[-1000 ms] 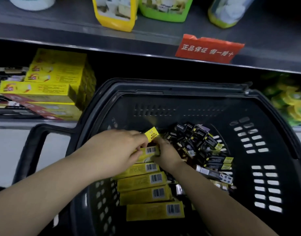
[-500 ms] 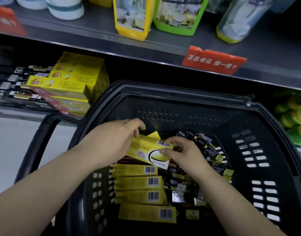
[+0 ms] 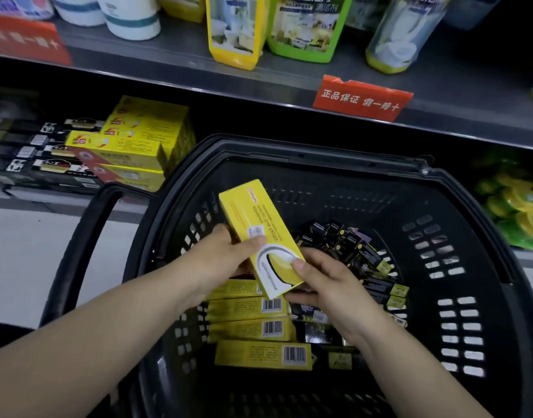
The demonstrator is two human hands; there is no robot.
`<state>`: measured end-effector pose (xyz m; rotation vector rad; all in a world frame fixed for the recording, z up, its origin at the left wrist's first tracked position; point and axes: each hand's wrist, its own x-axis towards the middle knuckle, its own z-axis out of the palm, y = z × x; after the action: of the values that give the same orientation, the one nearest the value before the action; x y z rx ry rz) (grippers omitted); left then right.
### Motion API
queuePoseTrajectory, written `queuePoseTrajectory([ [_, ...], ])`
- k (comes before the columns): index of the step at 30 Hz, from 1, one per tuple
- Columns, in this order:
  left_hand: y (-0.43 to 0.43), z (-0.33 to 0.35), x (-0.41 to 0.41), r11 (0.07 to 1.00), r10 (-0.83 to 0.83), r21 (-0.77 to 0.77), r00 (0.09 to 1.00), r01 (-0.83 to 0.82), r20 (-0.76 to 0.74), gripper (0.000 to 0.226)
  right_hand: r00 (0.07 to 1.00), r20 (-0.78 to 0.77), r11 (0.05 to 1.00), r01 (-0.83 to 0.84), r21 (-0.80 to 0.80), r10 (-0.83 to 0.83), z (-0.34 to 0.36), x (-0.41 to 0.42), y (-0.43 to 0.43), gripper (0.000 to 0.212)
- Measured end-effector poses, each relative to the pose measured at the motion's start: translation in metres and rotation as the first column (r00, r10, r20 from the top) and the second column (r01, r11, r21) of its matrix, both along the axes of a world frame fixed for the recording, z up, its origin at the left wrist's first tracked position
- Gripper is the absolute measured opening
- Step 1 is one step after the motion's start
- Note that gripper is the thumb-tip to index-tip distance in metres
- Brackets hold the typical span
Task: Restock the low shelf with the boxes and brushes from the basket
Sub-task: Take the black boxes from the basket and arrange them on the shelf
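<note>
Beyond the left corner of the black perforated plastic basket (image 3: 319, 149), flat black brush packs (image 3: 48, 152) and stacked yellow cardboard boxes (image 3: 132, 140) lie on the low grey shelf (image 3: 48, 196). Over the basket's left half, the left hand (image 3: 226, 257) grips a long yellow held box (image 3: 256, 218) by its side, thumb on top, far end tilted up. The right hand (image 3: 325, 285) pinches that box's near end. Below them, on the basket floor, barcoded yellow boxes (image 3: 250, 330) lie in a row. Right of that row, also inside the basket, is a heap of small black packs (image 3: 349, 248).
</note>
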<state>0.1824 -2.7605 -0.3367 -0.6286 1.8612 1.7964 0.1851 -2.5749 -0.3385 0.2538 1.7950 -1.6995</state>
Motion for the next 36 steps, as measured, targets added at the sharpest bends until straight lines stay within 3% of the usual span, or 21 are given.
queuePoseTrajectory([
  [2, 0.001, 0.005, 0.001, 0.991, 0.095, 0.093, 0.995, -0.094, -0.012, 0.034, 0.995, -0.057, 0.996, -0.081, 0.027, 0.083, 0.000, -0.001, -0.004, 0.029],
  [4, -0.002, 0.011, -0.001, 0.985, 0.151, 0.086, 0.987, -0.147, -0.051, 0.031, 0.976, -0.135, 0.981, -0.157, 0.116, 0.172, 0.000, -0.006, -0.007, 0.033],
  [7, -0.008, 0.024, 0.002, 0.988, 0.152, 0.039, 0.982, -0.149, -0.113, 0.033, 0.892, -0.294, 0.888, -0.206, 0.411, 0.343, -0.005, -0.016, -0.003, 0.038],
  [9, -0.011, 0.033, 0.009, 0.990, 0.138, -0.005, 0.977, -0.141, -0.163, 0.032, 0.855, -0.306, 0.821, -0.212, 0.531, 0.419, -0.009, -0.019, 0.001, 0.032],
  [15, -0.026, 0.036, 0.045, 0.990, 0.080, -0.099, 0.982, -0.099, -0.173, 0.026, 0.754, -0.246, 0.672, -0.325, 0.665, 0.608, -0.019, -0.018, -0.001, 0.026],
  [18, -0.023, 0.027, 0.055, 0.991, 0.070, -0.103, 0.989, -0.084, -0.133, 0.025, 0.726, -0.084, 0.577, -0.465, 0.671, 0.683, -0.031, -0.012, 0.000, 0.032],
  [20, -0.023, 0.024, 0.056, 0.994, 0.055, -0.092, 0.992, -0.066, -0.117, 0.023, 0.685, 0.056, 0.465, -0.550, 0.693, 0.727, -0.039, -0.007, 0.003, 0.039],
  [22, -0.023, 0.023, 0.052, 0.994, 0.054, -0.093, 0.994, -0.063, -0.099, 0.023, 0.654, 0.173, 0.376, -0.608, 0.700, 0.737, -0.044, -0.004, 0.008, 0.040],
  [25, -0.018, 0.021, 0.042, 0.989, 0.037, -0.135, 0.993, -0.053, -0.117, 0.023, 0.660, 0.245, 0.359, -0.639, 0.681, 0.710, -0.048, -0.006, 0.013, 0.037],
  [31, 0.017, 0.009, 0.021, 0.953, -0.132, -0.285, 0.986, 0.098, -0.101, 0.026, 0.759, 0.227, 0.429, -0.558, 0.710, 0.611, -0.049, -0.015, 0.019, 0.051],
  [36, 0.034, -0.010, 0.015, 0.937, -0.163, -0.305, 0.986, 0.168, 0.041, 0.035, 0.807, 0.253, 0.313, -0.466, 0.827, 0.534, -0.056, -0.025, 0.041, 0.064],
])
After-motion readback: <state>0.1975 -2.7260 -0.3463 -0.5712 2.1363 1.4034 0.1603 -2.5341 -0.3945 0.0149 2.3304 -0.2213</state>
